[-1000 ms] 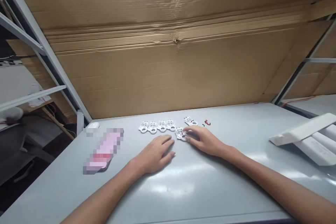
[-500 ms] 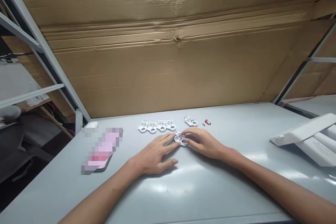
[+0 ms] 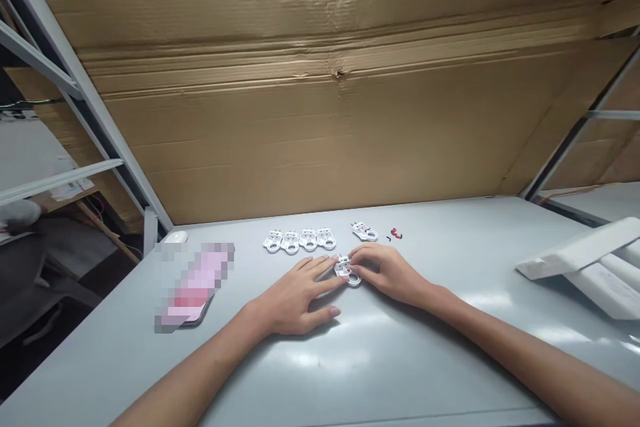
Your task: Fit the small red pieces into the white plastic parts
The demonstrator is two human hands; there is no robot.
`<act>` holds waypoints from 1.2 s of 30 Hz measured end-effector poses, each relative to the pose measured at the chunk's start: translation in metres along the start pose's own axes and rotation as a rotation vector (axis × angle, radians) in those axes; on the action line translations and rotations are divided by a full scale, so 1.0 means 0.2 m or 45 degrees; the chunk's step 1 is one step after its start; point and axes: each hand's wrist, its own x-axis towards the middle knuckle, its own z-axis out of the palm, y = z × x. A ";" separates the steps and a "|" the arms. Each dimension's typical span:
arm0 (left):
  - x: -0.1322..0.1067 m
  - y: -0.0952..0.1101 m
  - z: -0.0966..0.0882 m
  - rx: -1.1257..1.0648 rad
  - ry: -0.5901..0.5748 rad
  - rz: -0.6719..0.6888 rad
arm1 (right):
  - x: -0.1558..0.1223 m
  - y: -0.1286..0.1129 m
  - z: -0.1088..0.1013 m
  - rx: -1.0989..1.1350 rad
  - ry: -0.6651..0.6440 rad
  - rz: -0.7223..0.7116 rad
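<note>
A white plastic plug housing [image 3: 354,278], with prongs at one end and a ring at the other, lies on the table between my hands. My left hand [image 3: 305,297] rests on the tabletop with its fingers stretched out, fingertips touching the housing's left side and lower edge. From the right, my right hand [image 3: 387,272] brings thumb and forefinger together over the housing's upper part, by a tiny red spot. Whatever is between those fingertips is too small to make out. Just behind lies another white housing [image 3: 365,232], with a small dark piece on it.
Several similar white housings [image 3: 300,240] lie in a row at the back left. Small red and black bits [image 3: 396,233] sit at the back right. A phone [image 3: 197,287] and a white mouse [image 3: 175,237] are on the left, a white foam piece [image 3: 575,260] on the right. Cardboard [image 3: 320,147] walls the back.
The housing between my hands now shows more of its ring and sits slightly nearer to me. My right hand's fingertips have shifted slightly over it; my left hand has barely moved.
</note>
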 end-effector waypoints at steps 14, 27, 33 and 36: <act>0.00 0.01 0.00 0.016 0.022 -0.036 | 0.01 -0.04 -0.04 0.322 0.441 0.269; -0.01 0.01 0.00 -0.007 0.007 -0.070 | 0.03 0.08 -0.08 1.263 0.156 0.827; 0.00 0.01 0.00 0.001 0.006 -0.058 | 0.01 0.10 -0.07 1.262 0.143 0.771; 0.00 0.01 0.00 -0.004 0.009 -0.058 | 0.01 0.07 -0.09 1.247 0.154 0.824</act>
